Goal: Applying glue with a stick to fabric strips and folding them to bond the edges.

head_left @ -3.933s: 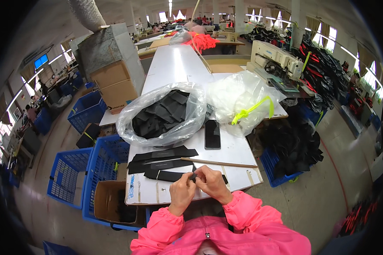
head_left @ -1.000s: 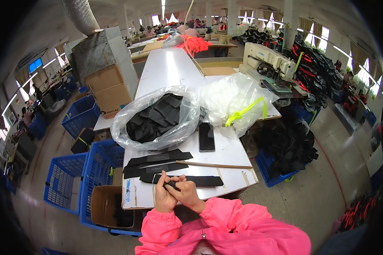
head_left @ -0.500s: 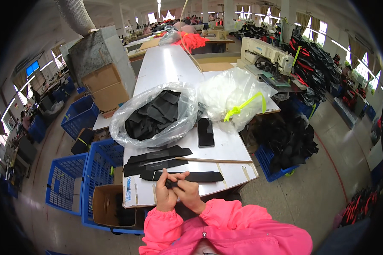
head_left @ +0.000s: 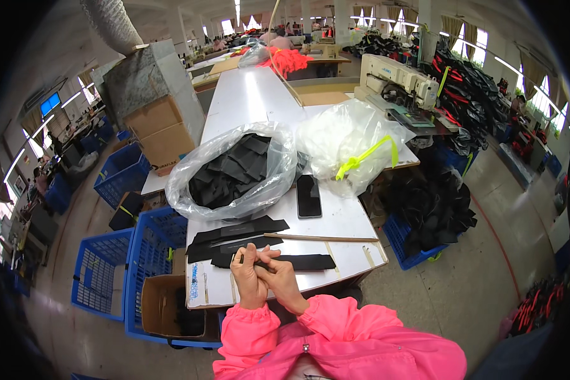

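At the table's front edge my left hand [head_left: 249, 280] and my right hand [head_left: 281, 281] are pressed together, fingers curled and meeting at the tips. Whatever lies between them is hidden or too small to name. Just beyond, a flat black strip [head_left: 307, 261] lies crosswise, partly covered by my fingers. Further in are two more groups of black strips, one a dark strip [head_left: 202, 251] and behind it another black strip [head_left: 259, 226]. A thin wooden stick [head_left: 323, 239] rests to their right.
Behind the strips stands an open clear plastic bag [head_left: 282, 152] full of black pieces. A phone [head_left: 308, 197] lies beside it, near a white bag [head_left: 335, 133] with a yellow-green tie. Blue crates [head_left: 101, 269] flank the table, and a sewing machine [head_left: 396, 79] stands at the far right.
A dark piece showing between my hands before is out of sight now. My fingers have drawn closer together; the view has shifted slightly.
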`<state>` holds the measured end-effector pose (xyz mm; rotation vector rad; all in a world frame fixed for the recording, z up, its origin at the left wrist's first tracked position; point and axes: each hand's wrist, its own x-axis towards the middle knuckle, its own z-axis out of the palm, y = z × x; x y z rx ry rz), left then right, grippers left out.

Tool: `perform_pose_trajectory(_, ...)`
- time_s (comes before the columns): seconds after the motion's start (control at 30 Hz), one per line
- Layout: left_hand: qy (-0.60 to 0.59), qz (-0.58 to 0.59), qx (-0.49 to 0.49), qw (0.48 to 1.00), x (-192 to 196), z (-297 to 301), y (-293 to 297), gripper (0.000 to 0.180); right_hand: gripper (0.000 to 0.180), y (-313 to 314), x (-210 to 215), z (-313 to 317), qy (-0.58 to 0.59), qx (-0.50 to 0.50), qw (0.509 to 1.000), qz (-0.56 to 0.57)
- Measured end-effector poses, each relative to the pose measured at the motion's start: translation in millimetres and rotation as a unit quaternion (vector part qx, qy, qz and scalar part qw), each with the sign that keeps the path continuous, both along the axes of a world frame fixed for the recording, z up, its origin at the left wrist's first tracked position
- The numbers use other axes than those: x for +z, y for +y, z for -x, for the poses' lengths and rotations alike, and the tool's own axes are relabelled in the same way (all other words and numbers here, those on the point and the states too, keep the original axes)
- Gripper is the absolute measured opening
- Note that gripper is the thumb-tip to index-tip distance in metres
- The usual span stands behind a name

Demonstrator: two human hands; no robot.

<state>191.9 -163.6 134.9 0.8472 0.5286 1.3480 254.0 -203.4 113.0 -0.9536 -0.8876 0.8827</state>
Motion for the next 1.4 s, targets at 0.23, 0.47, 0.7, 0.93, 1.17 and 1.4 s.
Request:
perform_pose_trajectory(0.23, -0.038, 0.039, 0.003, 0.999, 4.7, 6.4, 2.2, 0.035, 0.018, 8.9, -2.7, -14.6, -0.135, -0.004, 0.991, 0.013)
perform_pose_trajectory(0.47, 0.004, 0.08, 0.0, 0.997, -10.5, -1.8, 13.9, 0.037, 0.013, 28.4, -24.1, 9.0, -0.032, -0.125, 0.991, 0.029)
perform_pose_trajectory(0.7, -0.173, 0.161, -0.049, 0.97, -24.6, 20.7, 34.4, 0.042, 0.01, 13.2, -11.0, 3.4, -0.121, -0.021, 0.986, -0.116)
perform_pose_trajectory(0.93, -0.019, 0.109, -0.017, 0.994, -6.8, 11.0, 14.1, 0.035, 0.018, 7.6, -19.3, -16.5, -0.12, 0.158, 0.979, 0.051)
perform_pose_trajectory(1.17, -0.032, 0.143, -0.059, 0.987, -11.6, 24.6, 22.2, 0.035, 0.026, 7.3, 26.4, -38.4, 0.104, 0.401, 0.881, 0.229)
perform_pose_trajectory(1.4, -0.126, 0.185, -0.062, 0.973, -12.0, 0.0, 21.4, 0.044, 0.013, 17.5, -12.1, -45.7, 0.173, 0.218, 0.941, 0.193)
